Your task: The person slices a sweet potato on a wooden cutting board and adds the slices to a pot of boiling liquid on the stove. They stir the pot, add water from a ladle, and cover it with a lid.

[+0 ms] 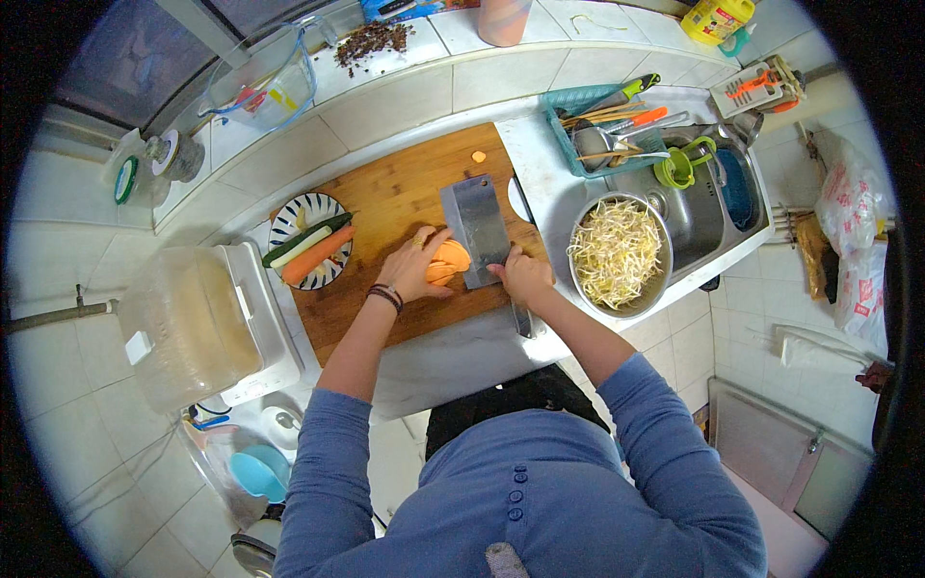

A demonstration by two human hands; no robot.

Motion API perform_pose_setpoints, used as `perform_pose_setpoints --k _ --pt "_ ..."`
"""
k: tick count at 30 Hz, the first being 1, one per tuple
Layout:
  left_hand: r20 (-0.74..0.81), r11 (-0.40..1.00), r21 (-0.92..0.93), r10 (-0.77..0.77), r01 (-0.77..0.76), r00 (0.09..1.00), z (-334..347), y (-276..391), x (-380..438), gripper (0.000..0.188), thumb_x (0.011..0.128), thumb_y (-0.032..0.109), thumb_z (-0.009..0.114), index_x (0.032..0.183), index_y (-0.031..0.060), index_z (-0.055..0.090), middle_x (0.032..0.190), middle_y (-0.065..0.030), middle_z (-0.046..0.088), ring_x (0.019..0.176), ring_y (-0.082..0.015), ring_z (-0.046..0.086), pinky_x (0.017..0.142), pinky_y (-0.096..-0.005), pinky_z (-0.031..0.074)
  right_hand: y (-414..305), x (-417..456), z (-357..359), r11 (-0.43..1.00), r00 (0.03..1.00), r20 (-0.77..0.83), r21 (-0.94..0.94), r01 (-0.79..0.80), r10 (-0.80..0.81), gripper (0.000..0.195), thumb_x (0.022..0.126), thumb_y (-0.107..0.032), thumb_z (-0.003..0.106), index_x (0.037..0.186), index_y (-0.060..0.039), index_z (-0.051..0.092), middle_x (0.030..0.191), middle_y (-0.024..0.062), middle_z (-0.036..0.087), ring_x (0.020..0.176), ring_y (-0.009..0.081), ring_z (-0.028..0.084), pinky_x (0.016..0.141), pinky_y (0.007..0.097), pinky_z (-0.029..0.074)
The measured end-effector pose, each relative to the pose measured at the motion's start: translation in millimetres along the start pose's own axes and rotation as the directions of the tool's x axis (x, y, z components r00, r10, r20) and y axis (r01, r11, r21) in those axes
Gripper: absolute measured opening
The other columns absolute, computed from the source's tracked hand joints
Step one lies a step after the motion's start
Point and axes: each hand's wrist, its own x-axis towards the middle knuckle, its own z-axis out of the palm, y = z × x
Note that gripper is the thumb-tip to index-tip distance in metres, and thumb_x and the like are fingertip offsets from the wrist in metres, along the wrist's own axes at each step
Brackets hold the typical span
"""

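My left hand (415,267) curves around a stack of orange carrot slices (448,261) on the wooden cutting board (412,173). My right hand (525,278) grips a cleaver (478,230) at the blade's near end; its metal handle shows below the hand. The wide blade lies nearly flat, right beside the slices. A single small orange slice (478,156) sits apart near the board's far edge. Left of my left hand, a striped plate (289,217) holds a piece of carrot (318,254), a pale stick and a dark green cucumber-like piece (309,238).
A metal bowl of bean sprouts (618,253) stands right of the board, next to the sink (686,220). Behind it is a teal basket (560,115) of utensils. A clear-lidded appliance (195,325) stands at left. A plastic pitcher (264,79) sits on the tiled ledge.
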Motion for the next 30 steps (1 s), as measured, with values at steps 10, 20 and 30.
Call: perform_pose_setpoints --k 10,20,30 --pt "-0.197 0.984 0.116 0.157 -0.136 0.968 28 -11 -13 0.055 0.066 0.032 0.073 0.113 0.0159 0.050 0.109 -0.0064 0.050 0.102 -0.0295 0.049 0.084 -0.0405 0.045 -21 -25 -17 0.992 0.957 -0.290 0.110 0.062 -0.027 0.038 0.087 -0.040 0.048 0.092 -0.0024 0.046 0.069 0.0167 0.063 0.060 0.0329 0.063 0.052 0.0422 0.050" --pt "-0.416 0.999 0.034 -0.018 0.036 0.909 58 2 -26 0.045 0.067 0.029 0.069 0.106 0.0127 0.053 0.102 -0.0074 0.054 0.087 -0.0294 0.055 0.072 -0.0393 0.048 -11 -80 19 0.928 0.945 -0.327 0.345 0.138 -0.019 0.019 0.085 -0.022 0.050 0.085 -0.0033 0.051 0.062 0.0190 0.060 0.055 0.0361 0.059 0.054 0.0455 0.048" --pt "-0.004 -0.189 -0.963 -0.700 -0.190 0.714 53 8 -74 0.040 0.082 0.042 0.060 0.100 0.0082 0.049 0.079 -0.0007 0.053 0.063 -0.0125 0.053 0.052 -0.0245 0.046 11 -69 14 0.819 0.958 -0.268 0.523 0.235 -0.104 0.018 0.082 -0.021 0.054 0.080 -0.0033 0.057 0.070 0.0194 0.061 0.066 0.0383 0.060 0.060 0.0471 0.047"
